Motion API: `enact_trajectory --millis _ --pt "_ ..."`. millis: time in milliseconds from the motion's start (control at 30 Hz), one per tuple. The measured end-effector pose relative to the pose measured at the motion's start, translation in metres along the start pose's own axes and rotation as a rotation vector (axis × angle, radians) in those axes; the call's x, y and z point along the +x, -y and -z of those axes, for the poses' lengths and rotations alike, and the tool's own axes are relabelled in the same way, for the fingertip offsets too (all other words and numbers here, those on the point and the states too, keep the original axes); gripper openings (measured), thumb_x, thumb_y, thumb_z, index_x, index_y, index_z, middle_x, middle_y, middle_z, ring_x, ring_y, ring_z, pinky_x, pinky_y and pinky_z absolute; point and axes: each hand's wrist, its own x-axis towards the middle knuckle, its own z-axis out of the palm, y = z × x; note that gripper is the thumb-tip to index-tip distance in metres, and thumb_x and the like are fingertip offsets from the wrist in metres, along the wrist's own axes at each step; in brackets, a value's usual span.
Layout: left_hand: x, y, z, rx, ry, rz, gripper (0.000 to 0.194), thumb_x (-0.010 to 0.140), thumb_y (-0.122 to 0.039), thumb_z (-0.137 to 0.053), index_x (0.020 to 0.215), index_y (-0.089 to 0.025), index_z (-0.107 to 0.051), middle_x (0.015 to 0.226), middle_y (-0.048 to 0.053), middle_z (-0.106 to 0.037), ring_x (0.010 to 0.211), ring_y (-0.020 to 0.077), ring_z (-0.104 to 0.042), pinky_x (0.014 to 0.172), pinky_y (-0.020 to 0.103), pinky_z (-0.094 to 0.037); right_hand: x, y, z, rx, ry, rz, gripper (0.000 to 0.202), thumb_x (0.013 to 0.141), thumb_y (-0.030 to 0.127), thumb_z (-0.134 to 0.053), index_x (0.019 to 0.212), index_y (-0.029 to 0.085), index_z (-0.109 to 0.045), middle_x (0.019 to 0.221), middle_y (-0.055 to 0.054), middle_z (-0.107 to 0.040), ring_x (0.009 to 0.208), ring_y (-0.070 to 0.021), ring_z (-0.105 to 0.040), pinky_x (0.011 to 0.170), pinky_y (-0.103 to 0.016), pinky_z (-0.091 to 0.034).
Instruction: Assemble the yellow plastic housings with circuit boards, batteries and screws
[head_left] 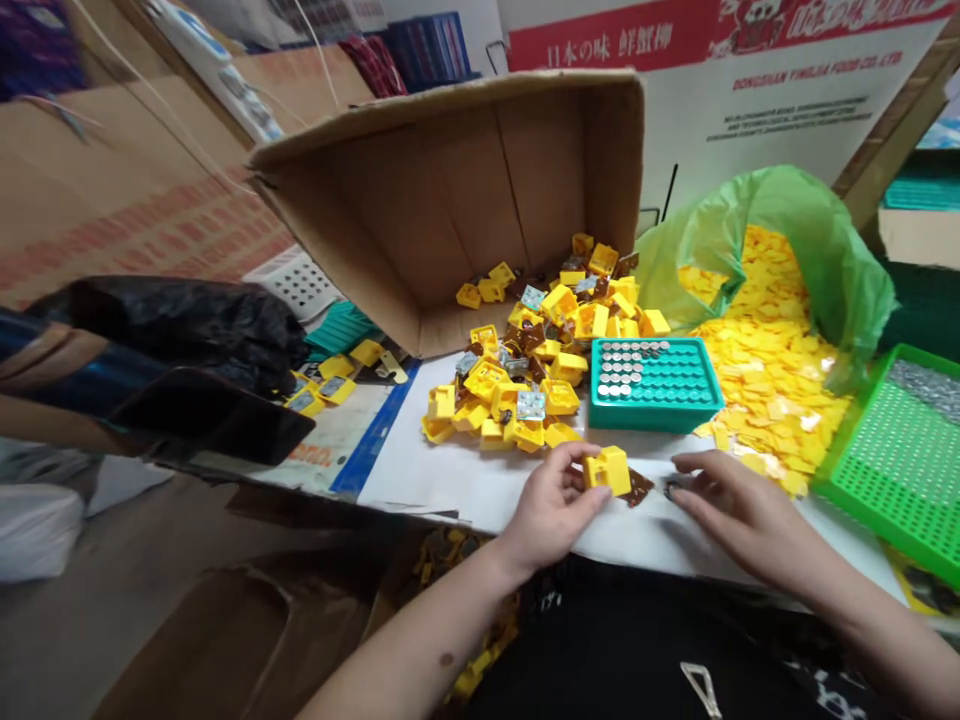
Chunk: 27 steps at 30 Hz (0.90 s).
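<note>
My left hand is closed around a small yellow plastic housing, held just above the white work surface. Beside the housing, on its right, hangs or lies a brown circuit board; whether the two are joined I cannot tell. My right hand is a little farther right, thumb and forefinger apart. A small dark part shows at its thumb tip, too small to name. Directly beyond the hands stands a teal tray with rows of silver button cells in its left pockets.
A tipped cardboard box opens onto a heap of yellow housings and boards. To the right, flat yellow pieces spill from a green bag. A bright green basket sits at the right edge; a dark phone-like slab juts in at left.
</note>
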Motion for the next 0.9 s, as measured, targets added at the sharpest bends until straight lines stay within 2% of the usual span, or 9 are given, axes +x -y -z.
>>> enact_trajectory --millis 133,200,333,433,500,633,767,833,900 --pt "-0.007 0.007 0.008 -0.109 0.057 0.022 0.045 0.073 -0.022 -0.061 0.114 -0.022 -0.044 0.104 0.008 -0.059 0.095 0.0177 -0.060 0.081 0.032 -0.051 -0.008 -0.008 -0.013 -0.260 0.023 0.175 0.032 0.090 0.033 -0.042 0.116 0.017 -0.051 0.105 -0.011 -0.055 0.091 -0.0194 -0.057 0.079 -0.036 -0.049" --pt "-0.010 0.008 0.009 -0.056 0.072 -0.058 0.037 0.073 -0.017 -0.059 0.108 -0.022 -0.048 0.101 0.008 -0.059 0.093 0.0171 -0.061 0.081 0.032 -0.051 -0.008 -0.009 -0.020 -0.391 0.037 0.218 0.023 0.090 0.026 -0.041 0.105 0.016 -0.056 0.097 -0.010 -0.055 0.084 -0.0194 -0.055 0.075 -0.036 -0.047" --pt "-0.013 0.010 0.004 0.265 0.031 -0.478 0.027 0.073 -0.004 -0.049 0.092 -0.022 -0.056 0.102 0.007 -0.058 0.097 0.0172 -0.059 0.084 0.035 -0.050 -0.005 -0.012 -0.020 -0.484 0.017 0.263 0.019 0.090 0.021 -0.041 0.084 0.016 -0.058 0.081 -0.007 -0.053 0.073 -0.0173 -0.051 0.067 -0.031 -0.043" --pt "-0.007 0.012 -0.004 0.512 -0.038 -0.769 0.034 0.073 -0.003 -0.047 0.099 -0.024 -0.054 0.110 0.009 -0.054 0.101 0.0181 -0.057 0.085 0.036 -0.050 -0.006 -0.014 -0.004 -0.534 -0.199 0.299 0.019 0.089 0.019 -0.040 0.085 0.015 -0.058 0.082 -0.008 -0.053 0.072 -0.0170 -0.049 0.065 -0.029 -0.041" --pt "-0.002 0.011 -0.010 0.667 0.005 -0.845 0.032 0.076 -0.006 -0.048 0.101 -0.025 -0.054 0.115 0.010 -0.054 0.104 0.0196 -0.056 0.086 0.037 -0.049 -0.009 -0.015 0.006 -0.629 -0.308 0.346 0.021 0.089 0.014 -0.038 0.088 0.014 -0.059 0.086 -0.011 -0.055 0.076 -0.0189 -0.050 0.069 -0.031 -0.042" --pt "0.000 0.007 -0.018 0.775 0.169 -0.763 0.039 0.074 -0.011 -0.050 0.112 -0.022 -0.049 0.127 0.015 -0.047 0.117 0.0248 -0.048 0.094 0.043 -0.043 -0.023 -0.022 0.010 -0.516 -0.154 0.282 0.020 0.090 0.018 -0.039 0.092 0.014 -0.058 0.085 -0.009 -0.057 0.074 -0.0177 -0.053 0.066 -0.030 -0.044" --pt "-0.007 0.006 -0.021 0.746 0.021 -0.638 0.061 0.070 -0.036 -0.064 0.122 -0.018 -0.038 0.123 0.017 -0.050 0.116 0.0292 -0.047 0.098 0.052 -0.035 -0.037 -0.031 0.005 -0.282 -0.098 0.072 0.021 0.088 0.034 -0.048 0.085 0.018 -0.061 0.085 -0.006 -0.056 0.075 -0.0152 -0.056 0.067 -0.027 -0.046" --pt "-0.008 0.006 -0.025 0.801 -0.029 -0.594 0.064 0.065 -0.051 -0.066 0.114 -0.016 -0.045 0.109 0.014 -0.058 0.104 0.0292 -0.052 0.096 0.054 -0.033 -0.041 -0.034 0.006 -0.301 -0.074 0.085 0.025 0.089 0.036 -0.045 0.087 0.018 -0.063 0.087 -0.006 -0.055 0.077 -0.0157 -0.056 0.070 -0.029 -0.046" --pt "-0.005 0.003 -0.028 0.837 -0.003 -0.544 0.057 0.066 -0.054 -0.064 0.106 -0.016 -0.051 0.097 0.011 -0.062 0.095 0.0269 -0.054 0.092 0.050 -0.036 -0.044 -0.036 0.008 -0.329 -0.022 0.118 0.026 0.090 0.035 -0.043 0.096 0.018 -0.062 0.089 -0.007 -0.055 0.078 -0.0158 -0.055 0.071 -0.030 -0.046"
